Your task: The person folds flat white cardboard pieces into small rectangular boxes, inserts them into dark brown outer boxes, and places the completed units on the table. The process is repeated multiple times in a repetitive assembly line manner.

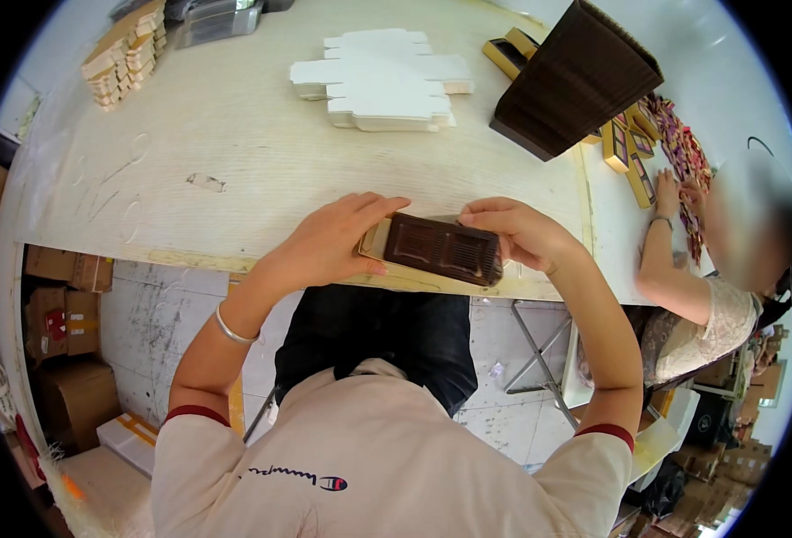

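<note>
Between my hands, at the table's front edge, is a dark brown moulded tray (441, 247) with ribbed compartments. Its left end sits against a tan-gold cardboard box (377, 238); how far the tray is inside the box I cannot tell. My left hand (337, 238) is closed round the box's left end, thumb below and fingers above. My right hand (523, 235) pinches the right end of the tray, fingers at its upper edge. Beyond my hands lies a stack of flat white box blanks (387, 81).
A tall dark brown block (575, 85) stands at the back right, gold boxes (615, 148) beside it. Wooden-looking stacked pieces (127, 58) and a clear plastic container (221, 22) are far left. A co-worker's arm (669, 247) reaches over small wrapped pieces (678, 148) at right.
</note>
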Demonstrator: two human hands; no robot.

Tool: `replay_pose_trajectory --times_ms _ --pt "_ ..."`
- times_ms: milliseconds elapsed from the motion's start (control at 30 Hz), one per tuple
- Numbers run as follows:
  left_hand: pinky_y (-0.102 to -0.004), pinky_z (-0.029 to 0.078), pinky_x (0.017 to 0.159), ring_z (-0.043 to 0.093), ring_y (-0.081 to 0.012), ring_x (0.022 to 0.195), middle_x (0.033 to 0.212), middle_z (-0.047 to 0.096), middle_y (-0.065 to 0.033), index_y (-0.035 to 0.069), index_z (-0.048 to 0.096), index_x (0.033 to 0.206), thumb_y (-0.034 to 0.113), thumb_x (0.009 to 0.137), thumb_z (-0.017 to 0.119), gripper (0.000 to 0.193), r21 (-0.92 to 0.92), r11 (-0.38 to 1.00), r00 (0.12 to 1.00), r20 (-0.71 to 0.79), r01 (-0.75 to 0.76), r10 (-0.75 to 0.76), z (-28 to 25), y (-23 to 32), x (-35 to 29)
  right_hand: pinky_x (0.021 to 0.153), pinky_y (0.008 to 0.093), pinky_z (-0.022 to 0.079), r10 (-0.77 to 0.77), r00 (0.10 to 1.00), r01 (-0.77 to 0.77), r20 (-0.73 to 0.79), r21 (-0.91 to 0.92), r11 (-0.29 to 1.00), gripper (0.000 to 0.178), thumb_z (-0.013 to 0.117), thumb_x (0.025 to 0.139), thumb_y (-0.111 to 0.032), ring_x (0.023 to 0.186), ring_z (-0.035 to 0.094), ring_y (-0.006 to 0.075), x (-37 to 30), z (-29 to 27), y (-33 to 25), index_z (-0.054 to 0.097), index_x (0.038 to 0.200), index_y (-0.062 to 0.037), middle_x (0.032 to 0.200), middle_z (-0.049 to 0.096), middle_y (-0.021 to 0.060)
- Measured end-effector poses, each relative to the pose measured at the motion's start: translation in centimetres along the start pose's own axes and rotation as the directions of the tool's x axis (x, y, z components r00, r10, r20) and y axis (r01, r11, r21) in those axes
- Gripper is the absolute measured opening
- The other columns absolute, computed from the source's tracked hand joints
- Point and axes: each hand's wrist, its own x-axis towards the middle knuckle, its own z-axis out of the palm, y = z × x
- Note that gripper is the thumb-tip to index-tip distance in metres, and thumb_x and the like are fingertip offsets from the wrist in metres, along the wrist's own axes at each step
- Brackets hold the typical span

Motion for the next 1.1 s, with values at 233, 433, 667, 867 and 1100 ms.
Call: replay_pose_trajectory --times_ms 233,433,667,867,1100 --pt "-0.0388 0.045 0.094 0.052 -0.0305 0.112 0.122 0.053 -0.0106 0.012 0.048 0.133 0.013 0.065 0.080 0.076 -0.027 0.998 0.999 -0.005 -0.048 0.048 0.6 0.5 0.2 0.060 0.0252 0.049 -0.072 0.993 0.066 -0.090 -0.069 0.995 0.017 0.059 0.094 -0.018 0.070 0.058 0.0077 1.5 1.5 2.7 0.059 0.105 -0.0051 0.091 0.063 0.0014" --pt "-0.0373 0.047 0.092 0.052 -0.0282 0.114 0.131 0.047 -0.0098 0.014 0.047 0.136 0.013 0.065 0.081 0.079 0.000 1.000 0.996 0.090 0.011 -0.011 -1.4 -0.9 0.2 0.072 0.0348 0.051 -0.832 0.526 0.361 0.176 -0.932 0.031 0.043 0.073 0.079 -0.024 0.087 0.060 0.0300 -1.7 3.8 1.8 0.059 0.114 -0.0028 0.108 0.059 0.0141" --pt "-0.0428 0.037 0.106 0.037 -0.0381 0.130 0.152 0.024 -0.0147 0.014 0.040 0.143 0.041 0.067 0.082 0.091 0.093 0.991 0.992 0.090 -0.093 0.085 -1.3 0.4 0.3 0.070 0.0335 0.051 -0.756 0.546 0.525 0.361 -0.851 -0.026 0.042 0.072 0.075 -0.007 0.087 0.060 0.0284 -0.1 2.3 5.1 0.063 0.117 -0.0048 0.117 0.054 0.0163" --pt "-0.0470 0.032 0.109 0.029 -0.0401 0.136 0.152 0.025 -0.0160 0.012 0.039 0.142 0.050 0.070 0.076 0.090 0.311 0.949 0.997 -0.042 -0.048 0.064 0.8 0.9 0.4 0.061 0.0364 0.047 -0.703 0.588 0.480 0.400 -0.872 -0.095 0.041 0.069 0.075 -0.002 0.071 0.057 0.0270 0.4 2.9 4.6 0.062 0.116 -0.0030 0.084 0.056 0.0112" --pt "-0.0475 0.033 0.108 0.029 -0.0413 0.136 0.148 0.034 -0.0168 0.009 0.042 0.140 0.039 0.070 0.074 0.083 0.272 0.957 0.995 0.041 -0.100 0.093 -0.5 1.3 1.1 0.062 0.0355 0.046 -0.629 0.651 0.550 0.424 -0.835 0.007 0.047 0.065 0.070 0.003 0.069 0.055 0.0264 -0.1 2.9 3.2 0.061 0.116 -0.0017 0.076 0.053 0.0096"
